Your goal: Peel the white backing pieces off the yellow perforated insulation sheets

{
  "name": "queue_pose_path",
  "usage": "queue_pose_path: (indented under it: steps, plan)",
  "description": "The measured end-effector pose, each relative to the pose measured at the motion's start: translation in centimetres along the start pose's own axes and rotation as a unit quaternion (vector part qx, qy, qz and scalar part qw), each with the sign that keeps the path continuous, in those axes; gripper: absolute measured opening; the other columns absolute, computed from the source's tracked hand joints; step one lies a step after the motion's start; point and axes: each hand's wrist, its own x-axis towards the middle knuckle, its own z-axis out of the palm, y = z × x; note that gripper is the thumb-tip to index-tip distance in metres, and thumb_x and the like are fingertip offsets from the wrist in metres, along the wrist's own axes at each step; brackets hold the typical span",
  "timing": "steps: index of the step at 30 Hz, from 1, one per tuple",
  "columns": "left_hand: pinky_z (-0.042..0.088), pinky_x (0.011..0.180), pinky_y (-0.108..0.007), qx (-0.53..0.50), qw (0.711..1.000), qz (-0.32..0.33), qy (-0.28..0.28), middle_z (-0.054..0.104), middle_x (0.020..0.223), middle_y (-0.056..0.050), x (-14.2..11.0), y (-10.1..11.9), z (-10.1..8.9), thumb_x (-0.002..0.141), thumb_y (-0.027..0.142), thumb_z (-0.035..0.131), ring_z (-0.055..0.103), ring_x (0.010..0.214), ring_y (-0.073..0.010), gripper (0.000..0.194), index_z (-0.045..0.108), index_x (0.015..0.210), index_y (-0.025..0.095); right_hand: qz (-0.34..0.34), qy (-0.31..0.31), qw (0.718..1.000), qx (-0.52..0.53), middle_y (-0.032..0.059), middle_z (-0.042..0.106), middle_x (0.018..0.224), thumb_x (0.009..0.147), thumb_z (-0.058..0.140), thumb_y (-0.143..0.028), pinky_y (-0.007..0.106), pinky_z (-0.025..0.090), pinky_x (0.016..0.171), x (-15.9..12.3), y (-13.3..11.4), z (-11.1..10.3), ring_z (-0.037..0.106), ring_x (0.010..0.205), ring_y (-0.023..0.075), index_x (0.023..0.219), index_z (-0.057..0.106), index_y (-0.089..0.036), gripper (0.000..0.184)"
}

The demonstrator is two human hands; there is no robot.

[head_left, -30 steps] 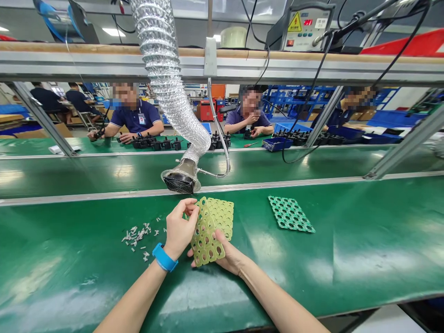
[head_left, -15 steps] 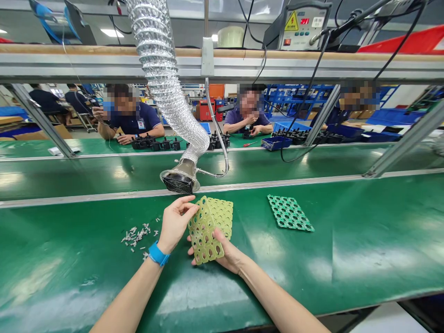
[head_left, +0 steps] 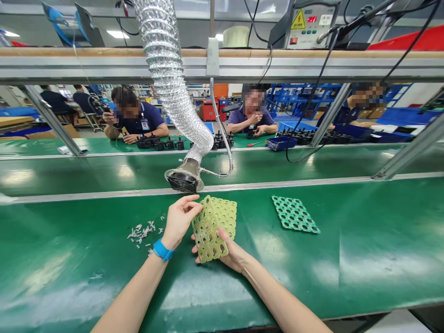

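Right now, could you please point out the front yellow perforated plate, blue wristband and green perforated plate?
Front yellow perforated plate [head_left: 206, 240], head view, middle.
Blue wristband [head_left: 162, 250], head view, middle.
Green perforated plate [head_left: 294, 214], head view, centre.

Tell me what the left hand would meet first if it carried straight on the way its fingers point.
The perforated yellow-green sheet: the fingertips of the left hand point at its upper edge, though depth hides whether they already touch it.
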Motion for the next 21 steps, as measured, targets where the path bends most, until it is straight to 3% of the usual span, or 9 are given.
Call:
queue_pose_path:
  steps: [6, 9, 11, 15, 18, 21]
  plan:
    - [0.055, 0.072, -0.032, 0.013, 1.0, 0.015, -0.011, 0.075, 0.079, -0.008, 0.5, 0.5, -0.5, 0.068, 0.037, 0.076, 0.068, 0.073, -0.0186, 0.038, 0.071, 0.096, 0.012, 0.003, 0.018, 1.0, 0.007, 0.016, 0.065, 0.119, 0.074, 0.062, -0.071, 0.045, 0.053, 0.08, -0.1, -0.3, 0.1, 0.065, 0.093, 0.0265, 0.118, 0.062, -0.017, 0.07]
    - [0.055, 0.077, -0.034, 0.108, 0.992, 0.063, 0.021, 0.075, 0.091, -0.011, 0.9, 0.6, -3.6, 0.077, 0.043, 0.067, 0.07, 0.083, -0.0214, 0.038, 0.071, 0.1, 0.013, -0.001, 0.025, 0.999, 0.021, 0.0173, 0.064, 0.12, 0.077, 0.06, -0.07, 0.046, 0.052, 0.08, -0.2, -0.7, 0.5, 0.065, 0.092, 0.0271, 0.119, 0.062, -0.016, 0.069]
    - [0.054, 0.078, -0.033, 0.249, 0.962, 0.089, 0.071, 0.075, 0.093, -0.01, 1.1, 0.3, -6.8, 0.082, 0.046, 0.058, 0.069, 0.084, -0.0208, 0.039, 0.071, 0.101, 0.015, -0.005, 0.032, 0.999, 0.038, 0.0179, 0.065, 0.12, 0.078, 0.057, -0.071, 0.048, 0.052, 0.082, -0.2, -0.9, 0.8, 0.065, 0.093, 0.0282, 0.121, 0.061, -0.015, 0.071]
    - [0.049, 0.073, -0.032, 0.388, 0.914, 0.065, 0.101, 0.073, 0.081, -0.008, 1.3, -1.6, -12.3, 0.078, 0.042, 0.06, 0.065, 0.073, -0.0213, 0.027, 0.073, 0.077, 0.019, -0.01, 0.045, 0.997, 0.066, 0.0188, 0.065, 0.119, 0.079, 0.054, -0.072, 0.051, 0.051, 0.082, -0.2, -1.0, 1.2, 0.065, 0.094, 0.03, 0.123, 0.059, -0.014, 0.073]
    - [0.046, 0.067, -0.031, 0.454, 0.887, 0.04, 0.071, 0.069, 0.071, -0.006, 1.6, -3.1, -13.5, 0.076, 0.039, 0.062, 0.061, 0.068, -0.0212, 0.023, 0.073, 0.069, 0.021, -0.01, 0.044, 0.997, 0.07, 0.0189, 0.065, 0.118, 0.081, 0.052, -0.071, 0.051, 0.05, 0.083, -0.1, -1.0, 1.3, 0.066, 0.093, 0.0302, 0.124, 0.058, -0.014, 0.072]
    - [0.044, 0.067, -0.03, 0.496, 0.867, 0.029, 0.04, 0.068, 0.073, -0.006, 2.0, -4.2, -13.0, 0.074, 0.037, 0.065, 0.061, 0.072, -0.0219, 0.019, 0.074, 0.068, 0.021, -0.012, 0.046, 0.996, 0.069, 0.0191, 0.065, 0.118, 0.082, 0.051, -0.071, 0.051, 0.05, 0.082, -0.1, -0.9, 1.2, 0.066, 0.093, 0.0298, 0.123, 0.058, -0.013, 0.072]
